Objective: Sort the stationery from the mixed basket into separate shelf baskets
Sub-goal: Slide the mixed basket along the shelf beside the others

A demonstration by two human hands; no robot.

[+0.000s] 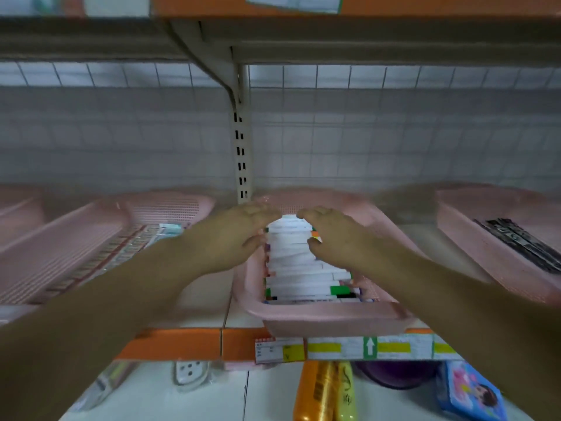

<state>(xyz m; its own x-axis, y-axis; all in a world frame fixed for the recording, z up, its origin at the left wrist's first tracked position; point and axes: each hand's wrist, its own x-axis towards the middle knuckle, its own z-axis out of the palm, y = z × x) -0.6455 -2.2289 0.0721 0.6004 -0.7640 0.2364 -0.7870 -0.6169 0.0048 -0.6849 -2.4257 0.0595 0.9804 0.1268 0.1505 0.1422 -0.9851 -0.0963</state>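
A pink shelf basket (pixel 328 317) stands in the middle of the shelf, packed with a row of white-edged stationery packs (pixel 299 262). My left hand (pixel 226 235) and my right hand (pixel 337 235) both reach over the far end of that row, palms down, fingers curved over the packs from either side. The image is blurred, and I cannot tell whether the fingers grip a pack or only touch the tops. The far end of the row is hidden under the hands.
A pink basket (pixel 91 238) with striped packs stands at the left. Another pink basket (pixel 485 238) with dark items stands at the right. The orange shelf edge (pixel 182 344) carries price labels. Bottles (pixel 324 390) and a blue pouch (pixel 470 393) lie on the lower shelf.
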